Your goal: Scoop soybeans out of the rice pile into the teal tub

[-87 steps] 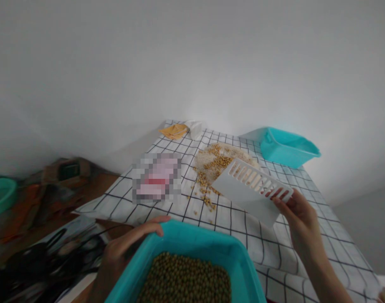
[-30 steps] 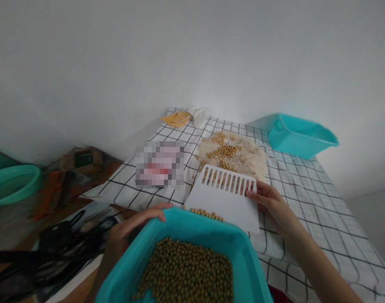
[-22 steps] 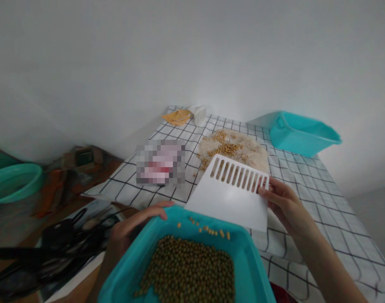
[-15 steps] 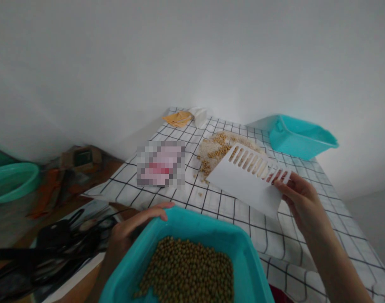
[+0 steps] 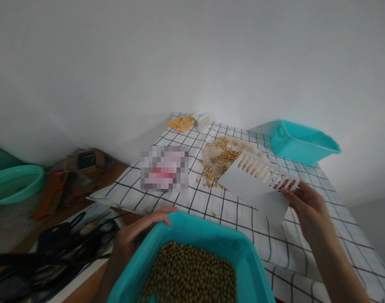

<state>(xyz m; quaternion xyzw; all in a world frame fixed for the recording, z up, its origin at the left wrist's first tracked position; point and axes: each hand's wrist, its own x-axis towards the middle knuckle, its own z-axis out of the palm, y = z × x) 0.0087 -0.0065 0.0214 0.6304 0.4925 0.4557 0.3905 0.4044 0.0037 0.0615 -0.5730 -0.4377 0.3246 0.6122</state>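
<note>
At the near left, the left hand (image 5: 138,227) curls its fingers over the turquoise bin (image 5: 208,226) of beans (image 5: 192,269). To its right, the white slotted sheet (image 5: 249,184) has swung off the bin's rim to the heap's (image 5: 223,156) near right side, its load seemingly shed. Its long axis runs far left to near right, where the right hand's (image 5: 309,208) fingers pinch it.

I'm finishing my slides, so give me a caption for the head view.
Left hand gripping a teal bin of beans, right hand holding a slotted white panel near scattered yellow beans.
</note>
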